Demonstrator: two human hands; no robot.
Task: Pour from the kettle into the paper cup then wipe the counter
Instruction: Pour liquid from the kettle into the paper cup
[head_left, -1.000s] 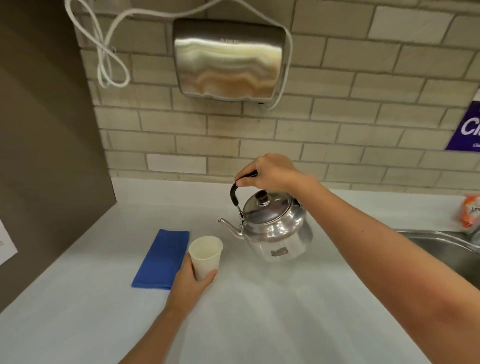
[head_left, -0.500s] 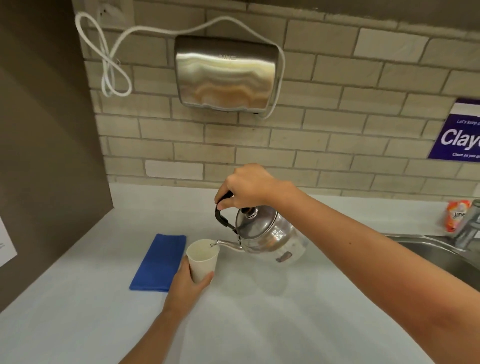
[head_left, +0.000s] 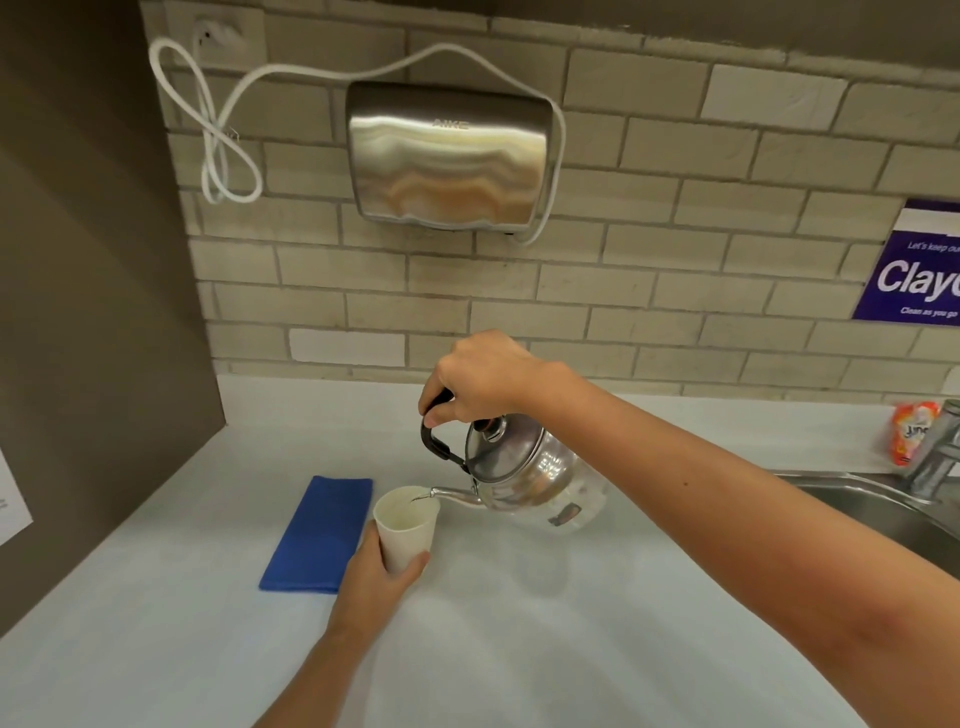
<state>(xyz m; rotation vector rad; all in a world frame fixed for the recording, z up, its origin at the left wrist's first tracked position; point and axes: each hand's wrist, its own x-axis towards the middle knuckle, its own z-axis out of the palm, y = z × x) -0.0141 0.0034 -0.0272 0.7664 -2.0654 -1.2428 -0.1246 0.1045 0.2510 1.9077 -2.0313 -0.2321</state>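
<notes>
A shiny steel kettle (head_left: 524, 475) hangs tilted to the left above the pale counter (head_left: 519, 623), held by its black handle in my right hand (head_left: 483, 376). Its spout reaches over the rim of a white paper cup (head_left: 405, 527), and a thin stream runs into the cup. My left hand (head_left: 376, 577) is wrapped around the cup's lower part, which stands on the counter. Just left of the cup lies a folded blue cloth (head_left: 319, 535), flat on the counter.
A steel sink (head_left: 883, 512) with a tap (head_left: 935, 452) sits at the right, an orange packet (head_left: 911, 434) behind it. A metal hand dryer (head_left: 449, 156) with a white cord hangs on the brick wall. A dark panel (head_left: 93, 312) bounds the counter's left side.
My right hand has swung the kettle left and tipped it further, bringing the spout from beside the cup to over its rim. The left hand and cup have stayed put.
</notes>
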